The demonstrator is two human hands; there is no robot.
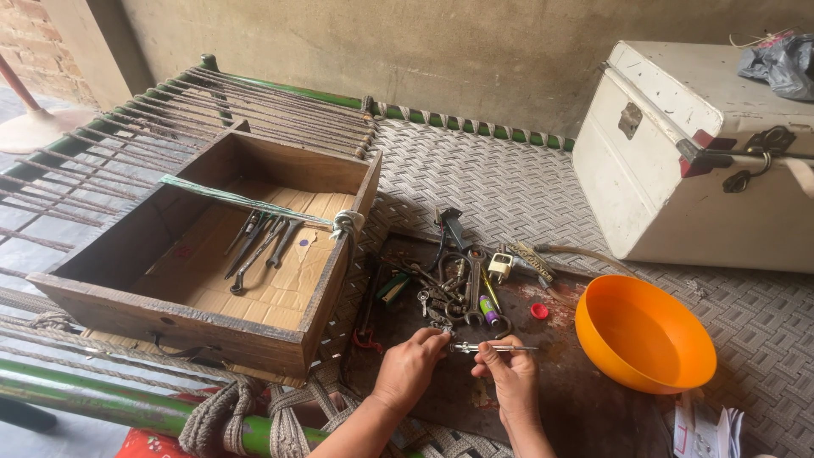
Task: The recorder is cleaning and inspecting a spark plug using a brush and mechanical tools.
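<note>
Both my hands hold a small slim metal screwdriver (496, 348) level above a dark board (585, 399). My left hand (409, 366) pinches its left end; my right hand (506, 373) grips the shaft from below. Just beyond them lies a heap of tools (454, 284): spanners, keys, a small padlock, a purple-capped item and pliers.
An open wooden box (254, 335) on the left holds pliers and several other tools (259, 242), with a green strap across its top. An orange plastic bowl (644, 339) sits at right, a white metal trunk (678, 161) behind it. Everything rests on a woven rope cot (509, 182).
</note>
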